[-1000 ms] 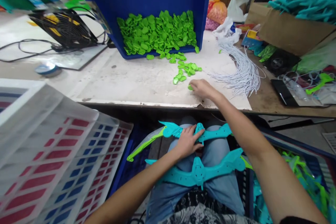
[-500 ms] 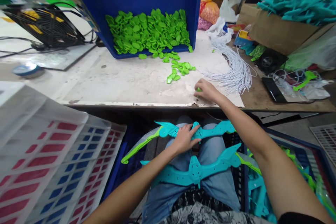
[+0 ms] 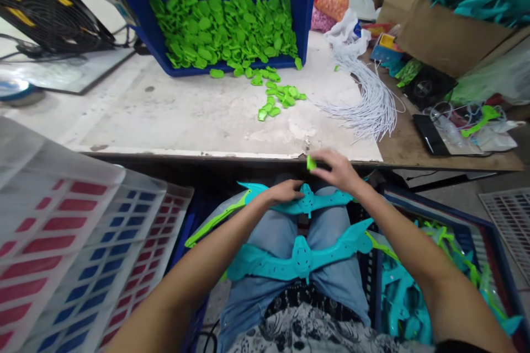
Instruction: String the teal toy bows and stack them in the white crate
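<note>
Two teal plastic toy bows with green limb tips lie across my lap. My left hand [image 3: 285,192] is closed on the far toy bow [image 3: 325,202], just left of its raised centre. Nearer my body rests the other toy bow [image 3: 301,260], with neither hand on it. My right hand [image 3: 337,168] pinches a small green plastic piece [image 3: 311,163] between thumb and fingers, over the table's front edge and above the far bow. Loose green pieces [image 3: 285,95] of similar colour are scattered on the table beyond.
A tipped blue bin [image 3: 304,38] full of green pieces stands on the table [image 3: 199,121]. White cords [image 3: 372,105] lie to its right, near a cardboard box [image 3: 447,33] of teal parts. White baskets [image 3: 144,176] stand at left; a crate [image 3: 492,231] of bow parts sits at right.
My right hand has come off the tabletop toward me, carrying the green piece to the table edge. My left hand has shifted forward along the far bow, its fingers drawn together. The view has tilted slightly.
</note>
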Demonstrator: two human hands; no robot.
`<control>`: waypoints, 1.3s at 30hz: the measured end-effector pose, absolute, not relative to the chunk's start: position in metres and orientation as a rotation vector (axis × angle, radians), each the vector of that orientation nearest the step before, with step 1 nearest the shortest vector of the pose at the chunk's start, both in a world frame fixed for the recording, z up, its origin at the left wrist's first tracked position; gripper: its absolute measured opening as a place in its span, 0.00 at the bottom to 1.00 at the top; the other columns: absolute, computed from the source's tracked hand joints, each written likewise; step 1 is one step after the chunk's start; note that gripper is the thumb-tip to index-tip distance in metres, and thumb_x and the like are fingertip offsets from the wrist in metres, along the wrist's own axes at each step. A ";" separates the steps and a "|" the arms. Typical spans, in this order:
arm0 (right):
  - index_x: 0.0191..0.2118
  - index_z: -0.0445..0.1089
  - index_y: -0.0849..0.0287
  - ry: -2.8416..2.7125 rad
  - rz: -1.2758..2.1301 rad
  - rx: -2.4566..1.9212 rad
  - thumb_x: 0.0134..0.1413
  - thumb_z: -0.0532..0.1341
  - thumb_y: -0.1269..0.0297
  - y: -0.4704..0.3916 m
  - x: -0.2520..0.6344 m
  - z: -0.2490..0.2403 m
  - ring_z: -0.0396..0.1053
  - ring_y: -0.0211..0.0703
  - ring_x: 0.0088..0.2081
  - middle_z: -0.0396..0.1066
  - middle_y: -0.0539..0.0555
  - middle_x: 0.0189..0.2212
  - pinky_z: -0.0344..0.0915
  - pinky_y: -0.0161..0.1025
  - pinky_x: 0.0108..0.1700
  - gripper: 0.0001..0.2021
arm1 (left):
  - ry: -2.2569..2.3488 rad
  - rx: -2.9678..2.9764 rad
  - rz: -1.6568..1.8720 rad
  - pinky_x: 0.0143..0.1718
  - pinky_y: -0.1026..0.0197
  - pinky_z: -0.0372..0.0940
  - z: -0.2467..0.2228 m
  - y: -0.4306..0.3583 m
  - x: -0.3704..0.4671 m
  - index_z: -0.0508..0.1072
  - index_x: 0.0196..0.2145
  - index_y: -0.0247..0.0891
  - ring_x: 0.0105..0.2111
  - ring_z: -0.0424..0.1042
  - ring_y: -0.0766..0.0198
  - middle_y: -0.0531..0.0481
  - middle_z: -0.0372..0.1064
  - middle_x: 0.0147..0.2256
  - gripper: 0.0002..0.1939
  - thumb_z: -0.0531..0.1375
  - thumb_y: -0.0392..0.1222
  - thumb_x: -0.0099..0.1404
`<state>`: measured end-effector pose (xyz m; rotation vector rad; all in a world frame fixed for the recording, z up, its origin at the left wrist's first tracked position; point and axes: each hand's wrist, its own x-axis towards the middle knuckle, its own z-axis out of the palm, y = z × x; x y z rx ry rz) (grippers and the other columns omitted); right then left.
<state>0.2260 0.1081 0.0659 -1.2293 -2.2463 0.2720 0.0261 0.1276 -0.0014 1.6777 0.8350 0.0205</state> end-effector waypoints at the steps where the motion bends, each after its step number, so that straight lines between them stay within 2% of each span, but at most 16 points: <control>1: 0.49 0.71 0.57 -2.277 0.296 -1.190 0.58 0.60 0.60 0.089 0.222 0.058 0.68 0.47 0.47 0.74 0.58 0.46 0.67 0.45 0.48 0.14 | 0.799 1.617 0.031 0.39 0.61 0.64 -0.003 0.129 0.025 0.70 0.47 0.34 0.39 0.71 0.58 0.48 0.74 0.38 0.20 0.57 0.43 0.57; 4: 0.44 0.73 0.56 -2.403 0.282 -1.177 0.59 0.60 0.62 0.044 0.214 0.029 0.69 0.47 0.45 0.75 0.58 0.46 0.68 0.46 0.45 0.10 | 0.747 1.480 0.061 0.35 0.63 0.62 -0.008 0.130 0.024 0.71 0.42 0.34 0.35 0.68 0.61 0.50 0.72 0.33 0.17 0.59 0.44 0.55; 8: 0.43 0.75 0.56 -2.356 0.227 -1.227 0.61 0.58 0.63 0.026 0.210 0.002 0.69 0.48 0.44 0.75 0.58 0.47 0.68 0.47 0.45 0.09 | 0.736 1.406 0.073 0.35 0.64 0.61 -0.010 0.129 0.025 0.71 0.40 0.34 0.34 0.67 0.62 0.51 0.71 0.33 0.17 0.61 0.46 0.55; 17: 0.42 0.74 0.55 -2.172 0.284 -1.362 0.56 0.63 0.64 0.030 0.202 -0.008 0.70 0.50 0.48 0.76 0.54 0.45 0.66 0.49 0.48 0.08 | 0.730 1.364 0.075 0.35 0.64 0.61 -0.007 0.129 0.022 0.71 0.40 0.34 0.35 0.67 0.62 0.50 0.71 0.33 0.23 0.62 0.55 0.55; 20: 0.48 0.71 0.56 -2.082 0.435 -1.467 0.53 0.65 0.66 0.028 0.199 -0.010 0.70 0.49 0.48 0.75 0.56 0.45 0.66 0.48 0.50 0.15 | 0.779 1.371 0.113 0.34 0.64 0.61 -0.009 0.125 0.025 0.70 0.42 0.32 0.34 0.67 0.62 0.49 0.71 0.33 0.24 0.64 0.54 0.54; 23: 0.59 0.61 0.56 -1.912 0.605 -1.657 0.47 0.68 0.66 0.031 0.198 -0.006 0.68 0.49 0.51 0.72 0.58 0.48 0.65 0.48 0.53 0.32 | 0.882 1.353 0.181 0.32 0.64 0.61 -0.010 0.121 0.031 0.69 0.42 0.32 0.32 0.67 0.64 0.51 0.69 0.31 0.24 0.66 0.48 0.50; 25: 0.61 0.58 0.57 -1.830 0.755 -1.838 0.43 0.70 0.63 0.038 0.197 0.000 0.68 0.50 0.52 0.70 0.59 0.50 0.65 0.47 0.52 0.38 | 0.940 1.296 0.191 0.29 0.65 0.60 -0.011 0.120 0.036 0.69 0.41 0.33 0.28 0.66 0.65 0.53 0.68 0.28 0.24 0.68 0.45 0.47; 27: 0.60 0.59 0.57 -1.808 0.970 -2.005 0.39 0.72 0.61 0.050 0.197 0.008 0.70 0.50 0.48 0.72 0.57 0.47 0.67 0.44 0.48 0.40 | 0.998 1.228 0.185 0.26 0.65 0.59 -0.010 0.120 0.040 0.69 0.38 0.34 0.26 0.65 0.66 0.55 0.67 0.25 0.23 0.69 0.42 0.44; 29: 0.59 0.61 0.54 -1.812 1.143 -2.110 0.36 0.73 0.59 0.061 0.195 0.014 0.73 0.48 0.43 0.74 0.53 0.42 0.67 0.41 0.43 0.40 | 1.050 1.188 0.180 0.24 0.65 0.57 -0.009 0.120 0.042 0.69 0.35 0.35 0.24 0.64 0.66 0.57 0.65 0.23 0.23 0.70 0.41 0.41; 31: 0.58 0.62 0.52 -1.819 1.176 -2.171 0.34 0.73 0.59 0.066 0.192 0.016 0.73 0.47 0.40 0.74 0.51 0.40 0.66 0.39 0.41 0.40 | 1.065 1.170 0.189 0.23 0.65 0.55 -0.008 0.121 0.042 0.69 0.34 0.35 0.23 0.63 0.66 0.58 0.64 0.21 0.23 0.70 0.41 0.39; 35: 0.56 0.65 0.52 -1.908 1.044 -2.067 0.36 0.73 0.59 0.059 0.191 0.014 0.72 0.51 0.44 0.75 0.53 0.43 0.66 0.42 0.44 0.37 | 1.034 1.141 0.192 0.23 0.65 0.55 -0.004 0.121 0.038 0.69 0.35 0.35 0.22 0.63 0.66 0.58 0.65 0.21 0.27 0.72 0.44 0.36; 37: 0.52 0.70 0.54 -1.949 0.916 -1.901 0.41 0.71 0.59 0.054 0.199 0.020 0.71 0.50 0.47 0.75 0.55 0.44 0.66 0.41 0.47 0.28 | 1.031 1.144 0.190 0.23 0.65 0.54 -0.003 0.120 0.035 0.70 0.35 0.35 0.22 0.63 0.67 0.57 0.66 0.21 0.27 0.72 0.46 0.36; 39: 0.45 0.74 0.57 -1.875 0.683 -1.819 0.51 0.65 0.60 0.057 0.216 0.036 0.72 0.46 0.45 0.75 0.56 0.42 0.65 0.38 0.48 0.15 | 1.042 1.155 0.194 0.23 0.66 0.53 -0.001 0.121 0.035 0.71 0.35 0.34 0.22 0.63 0.67 0.56 0.67 0.21 0.26 0.71 0.48 0.39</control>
